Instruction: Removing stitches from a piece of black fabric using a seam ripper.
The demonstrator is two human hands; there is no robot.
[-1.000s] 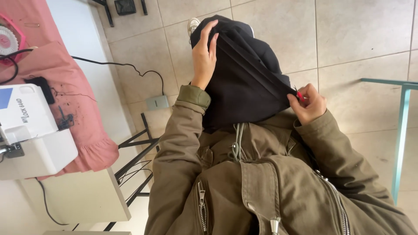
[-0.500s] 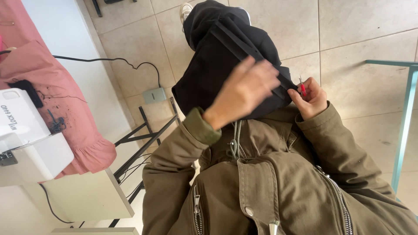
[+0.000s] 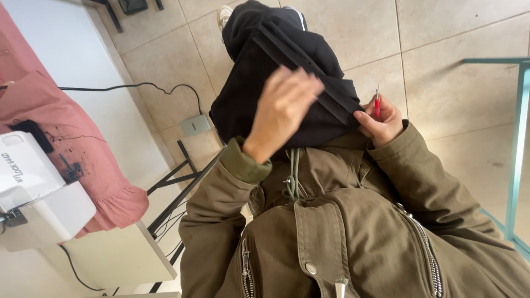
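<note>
**One black garment, two hands at work**

A single black garment [image 3: 259, 83] with strap-like bands lies across the person's lap, above the tiled floor [image 3: 452, 33]. The right hand [image 3: 381, 118] pinches its edge, fingers closed around one red-handled seam ripper [image 3: 377, 105]. The left hand [image 3: 284, 107] hovers open just over the fabric. On the tabletop's [image 3: 110, 259] near corner stand one white sewing machine [image 3: 33, 187] and one pink cloth [image 3: 72, 149].

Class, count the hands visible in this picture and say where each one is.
2. The left hand is raised over the black garment; the right hand grips that garment's edge and a red-handled seam ripper.
</note>
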